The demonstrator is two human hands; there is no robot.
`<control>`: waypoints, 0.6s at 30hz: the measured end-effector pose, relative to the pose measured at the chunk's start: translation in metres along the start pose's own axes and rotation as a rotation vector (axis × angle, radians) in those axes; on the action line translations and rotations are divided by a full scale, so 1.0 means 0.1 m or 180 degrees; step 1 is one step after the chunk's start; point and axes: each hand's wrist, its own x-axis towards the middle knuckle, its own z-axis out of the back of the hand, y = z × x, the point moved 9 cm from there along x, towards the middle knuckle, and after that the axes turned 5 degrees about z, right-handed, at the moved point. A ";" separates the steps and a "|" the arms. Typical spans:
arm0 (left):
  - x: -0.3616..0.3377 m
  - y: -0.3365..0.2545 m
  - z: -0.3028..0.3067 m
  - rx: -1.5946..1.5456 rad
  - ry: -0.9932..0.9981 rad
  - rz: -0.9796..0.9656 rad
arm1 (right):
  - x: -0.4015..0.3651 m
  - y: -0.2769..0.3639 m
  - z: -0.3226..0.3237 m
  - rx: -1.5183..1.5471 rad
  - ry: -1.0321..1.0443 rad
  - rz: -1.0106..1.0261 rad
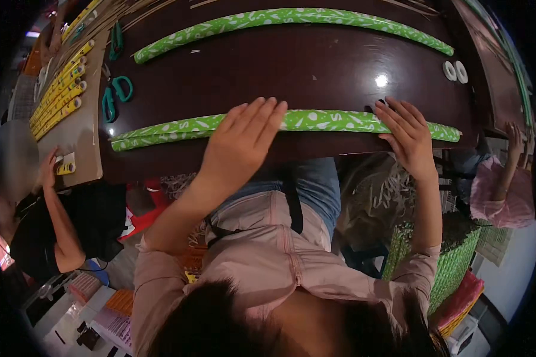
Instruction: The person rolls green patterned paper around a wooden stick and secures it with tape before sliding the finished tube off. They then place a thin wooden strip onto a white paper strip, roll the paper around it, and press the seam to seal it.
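Dark hair and a pink shirt fill the bottom of the view, with both arms reaching out from them to the dark table. The left hand and right hand lie open and flat – fingers stretched, gripping nothing – on a long green patterned roll along the table's near edge. Beyond it, to the left, lie teal scissors and a row of yellow rolls. Farther back sit two white tape rings and a second green roll.
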 end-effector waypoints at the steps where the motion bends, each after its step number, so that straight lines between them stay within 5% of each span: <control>1: -0.06 0.05 0.02 0.0122 -0.0097 -0.0037 | 0.00 0.00 -0.01 0.0022 0.0053 -0.0021; 6: -0.09 0.02 0.05 0.0193 -0.0409 -0.0097 | 0.14 0.10 0.03 -0.0154 0.0114 0.0004; 12: -0.07 -0.25 0.08 -0.0093 -0.0452 -0.0186 | 0.65 0.72 -0.17 0.0213 0.0196 0.0860; 18: -0.31 0.01 0.20 -0.0031 -0.0212 0.0265 | 0.57 0.70 -0.22 0.0179 0.0268 0.0854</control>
